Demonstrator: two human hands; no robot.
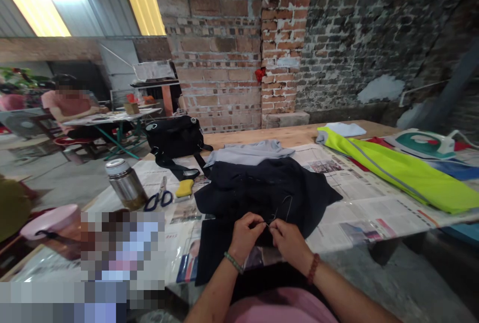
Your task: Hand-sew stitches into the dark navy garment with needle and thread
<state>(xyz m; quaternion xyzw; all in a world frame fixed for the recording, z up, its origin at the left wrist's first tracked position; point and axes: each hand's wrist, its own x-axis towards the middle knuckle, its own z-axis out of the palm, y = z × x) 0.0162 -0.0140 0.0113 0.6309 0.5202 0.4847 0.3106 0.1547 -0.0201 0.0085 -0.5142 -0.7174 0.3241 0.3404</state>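
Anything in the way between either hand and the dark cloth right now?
Nothing visible stands between them. The left hand and right hand are at the near part of the dark cloth, fingertips pinched at a white thread. The scissors and yellow object lie clear, to the left.

Glaring roof panels upper left, dim right-hand wall, stretched edges

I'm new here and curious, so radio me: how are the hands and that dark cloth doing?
Left hand and right hand close together, pinching pale thread. Dark cloth rumpled over newspaper. Scissors left of it, apart from both hands.
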